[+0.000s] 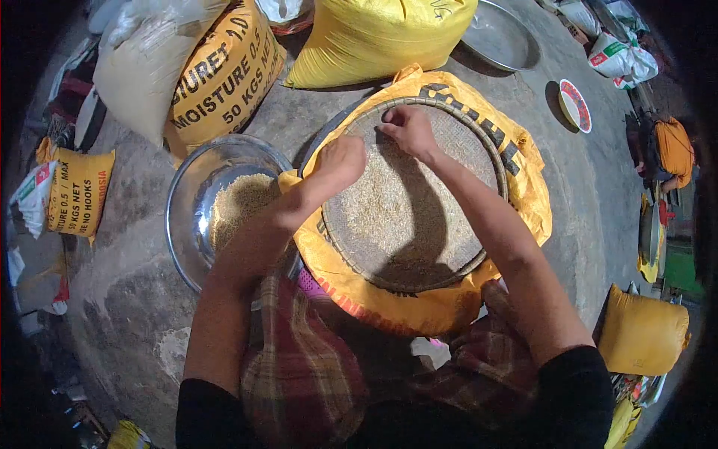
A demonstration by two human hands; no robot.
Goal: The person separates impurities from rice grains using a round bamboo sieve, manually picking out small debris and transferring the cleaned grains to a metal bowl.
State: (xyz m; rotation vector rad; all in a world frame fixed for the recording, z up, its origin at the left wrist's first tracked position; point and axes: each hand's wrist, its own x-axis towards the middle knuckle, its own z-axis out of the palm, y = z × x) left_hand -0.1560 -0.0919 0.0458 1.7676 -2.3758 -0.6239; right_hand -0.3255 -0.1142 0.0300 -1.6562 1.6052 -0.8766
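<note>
A round woven bamboo winnowing tray [501,168] lies in front of me on an orange printed sack [535,202]. Pale grain [381,198] is spread thinly over the tray. My left hand [342,162] is curled closed above the tray's left side; its fingertips are mostly hidden. Over the far part of the tray, my right hand [411,131] has its thumb and fingers bent together in a pinch. Whatever either hand holds is too small or hidden to make out. Left of the tray, a metal basin [179,232] holds a heap of grain [238,202], partly covered by my left forearm.
Full sacks stand at the back: an orange printed one [228,78] and a yellow one [374,37]. A wide metal pan [502,41] and a red-rimmed bowl [574,106] sit back right. Another orange sack [643,333] stands at right. Someone in orange [673,150] is at far right.
</note>
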